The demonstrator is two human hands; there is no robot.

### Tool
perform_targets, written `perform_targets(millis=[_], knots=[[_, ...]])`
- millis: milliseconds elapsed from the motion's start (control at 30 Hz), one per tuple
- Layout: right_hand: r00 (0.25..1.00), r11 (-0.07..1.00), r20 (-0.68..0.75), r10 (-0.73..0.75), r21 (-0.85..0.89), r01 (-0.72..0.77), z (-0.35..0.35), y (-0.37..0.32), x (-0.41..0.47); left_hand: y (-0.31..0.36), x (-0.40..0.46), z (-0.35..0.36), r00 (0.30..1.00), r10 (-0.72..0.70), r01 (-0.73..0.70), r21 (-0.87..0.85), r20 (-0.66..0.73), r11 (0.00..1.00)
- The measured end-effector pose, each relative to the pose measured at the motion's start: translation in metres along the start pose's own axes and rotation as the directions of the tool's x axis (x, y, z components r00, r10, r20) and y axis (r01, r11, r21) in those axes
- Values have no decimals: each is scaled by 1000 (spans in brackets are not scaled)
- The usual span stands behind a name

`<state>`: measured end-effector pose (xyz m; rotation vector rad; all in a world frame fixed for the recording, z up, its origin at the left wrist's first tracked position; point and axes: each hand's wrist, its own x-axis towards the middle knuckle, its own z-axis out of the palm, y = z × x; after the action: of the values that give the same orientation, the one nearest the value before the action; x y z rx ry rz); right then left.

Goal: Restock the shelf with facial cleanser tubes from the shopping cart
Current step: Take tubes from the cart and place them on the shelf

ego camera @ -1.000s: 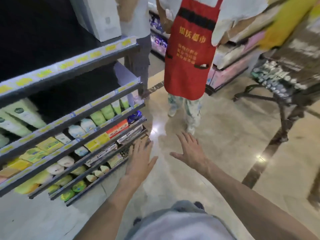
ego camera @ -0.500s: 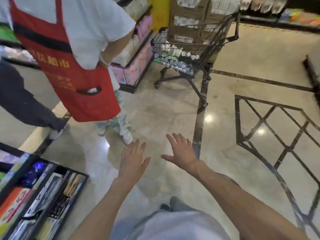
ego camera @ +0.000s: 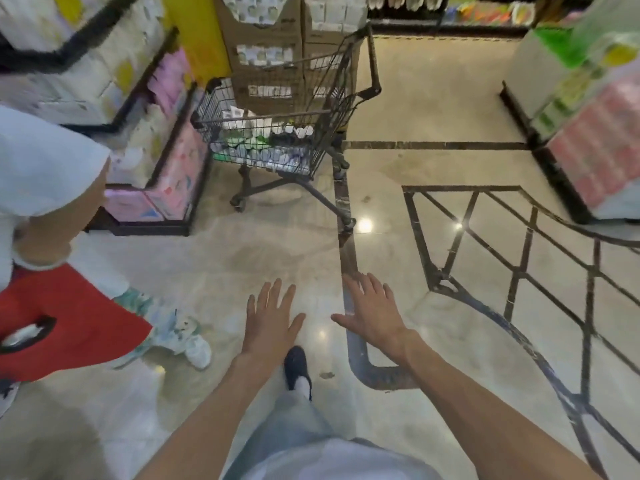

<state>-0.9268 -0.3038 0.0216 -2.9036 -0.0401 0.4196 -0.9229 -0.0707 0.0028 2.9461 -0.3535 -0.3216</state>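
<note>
A dark wire shopping cart [ego camera: 332, 88] stands ahead on the floor, a little left of centre. Several white and green cleanser tubes [ego camera: 263, 147] lie in its basket. My left hand [ego camera: 270, 317] and my right hand [ego camera: 370, 310] hover side by side over the floor, palms down, fingers spread and holding nothing. Both are well short of the cart. The shelf being restocked is out of view.
A person in a red apron [ego camera: 65, 323] and white shirt stands close on my left. Stacked cardboard boxes [ego camera: 277, 46] rise behind the cart. Pink packs [ego camera: 166, 181] fill a low display at left, more stock [ego camera: 595, 133] at right.
My view has swung right, away from the shelf, and the cart now lies straight ahead and nearer. The aproned person has slid to the left edge. Both hands stay spread and held out.
</note>
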Motion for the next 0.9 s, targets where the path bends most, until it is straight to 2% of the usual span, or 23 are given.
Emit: perform_targets(millis=[200, 433, 900], knots=[[999, 998, -1, 51, -28, -51, -47, 15, 101, -10, 127, -30, 998, 54, -54, 6, -14, 999], [997, 999, -54, 49, -18, -50, -88, 27, 223, -15, 247, -58, 999, 40, -40, 12, -26, 999], [982, 983, -62, -180, 16, 181, -176, 79, 495, -13, 503, -115, 979, -181, 178, -41, -89, 983]])
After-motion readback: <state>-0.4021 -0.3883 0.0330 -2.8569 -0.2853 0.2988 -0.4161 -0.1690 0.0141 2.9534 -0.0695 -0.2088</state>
